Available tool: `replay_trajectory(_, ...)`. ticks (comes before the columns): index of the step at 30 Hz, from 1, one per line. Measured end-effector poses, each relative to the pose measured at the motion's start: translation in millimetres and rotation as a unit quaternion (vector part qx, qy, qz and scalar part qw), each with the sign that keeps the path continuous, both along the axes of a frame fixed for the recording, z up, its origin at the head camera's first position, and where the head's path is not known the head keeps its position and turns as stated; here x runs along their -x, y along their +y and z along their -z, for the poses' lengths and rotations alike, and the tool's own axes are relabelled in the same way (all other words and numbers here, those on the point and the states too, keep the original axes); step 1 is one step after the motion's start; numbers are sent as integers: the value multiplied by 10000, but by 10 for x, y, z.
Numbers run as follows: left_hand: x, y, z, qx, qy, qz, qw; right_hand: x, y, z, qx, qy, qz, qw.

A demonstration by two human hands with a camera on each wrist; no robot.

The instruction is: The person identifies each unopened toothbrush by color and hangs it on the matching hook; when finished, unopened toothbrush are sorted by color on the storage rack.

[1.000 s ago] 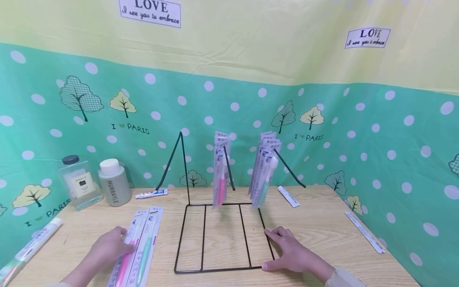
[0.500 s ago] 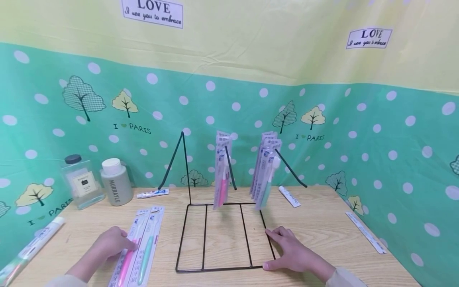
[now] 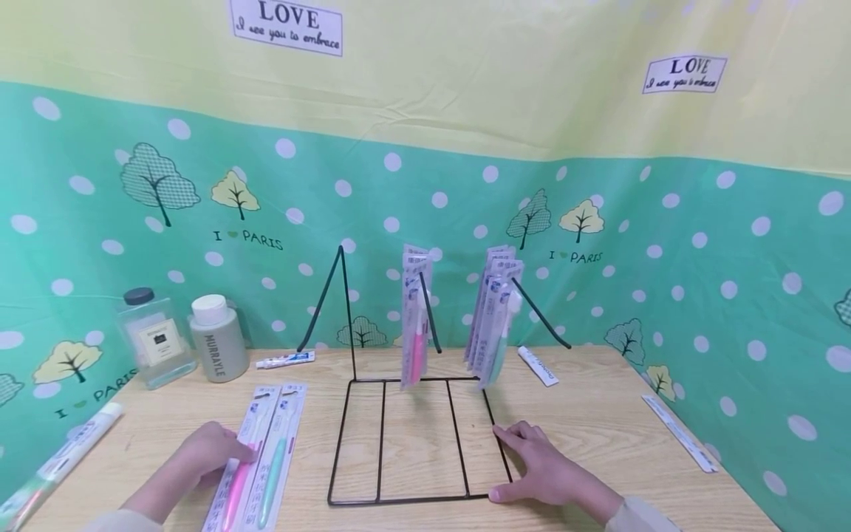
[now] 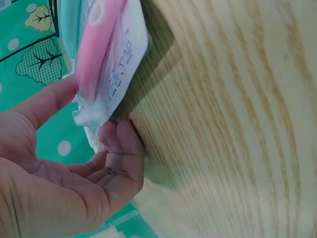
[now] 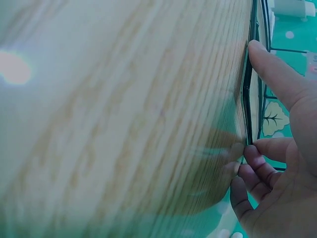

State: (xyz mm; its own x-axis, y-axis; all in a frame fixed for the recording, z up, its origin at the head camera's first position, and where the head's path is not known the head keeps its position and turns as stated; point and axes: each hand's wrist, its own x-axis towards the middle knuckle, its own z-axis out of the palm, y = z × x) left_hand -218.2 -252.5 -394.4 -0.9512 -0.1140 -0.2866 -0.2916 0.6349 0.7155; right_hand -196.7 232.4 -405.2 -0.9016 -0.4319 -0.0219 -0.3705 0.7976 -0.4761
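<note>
On the left of the table lie a pink toothbrush (image 3: 236, 488) and a green toothbrush (image 3: 271, 480), side by side in clear blister packs. My left hand (image 3: 209, 454) pinches the pink one's pack at its left edge; the left wrist view has the thumb against the pink handle (image 4: 96, 54) and curled fingers at the card's edge. My right hand (image 3: 538, 465) touches the front right corner of a black wire rack (image 3: 399, 502), thumb and forefinger spread along its base bars. Packs of pink toothbrushes (image 3: 416, 325) hang from its middle hook, green ones (image 3: 495, 325) from the right.
Behind my left hand stand a glass bottle (image 3: 154, 343) and a grey bottle (image 3: 218, 343). Small toothpaste tubes (image 3: 286, 360) (image 3: 537, 366) lie beside the rack at the back. A large tube (image 3: 73, 451) is at far left, a narrow white packet (image 3: 679, 434) at far right. Patterned cloth surrounds the table.
My left thumb has shifted slightly across the pink toothbrush's pack. The head view has drifted a little; my right hand stays at the rack's corner.
</note>
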Motion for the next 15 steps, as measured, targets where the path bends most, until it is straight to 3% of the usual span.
replay_trajectory(9, 19, -42, -18, -147, -277, -57, 9995, 0, 5, 11, 11, 31, 4, 10000)
replay_trajectory(15, -36, -80, -78, -479, -98, 3, 9988, 3, 13, 24, -14, 91, -28, 10000)
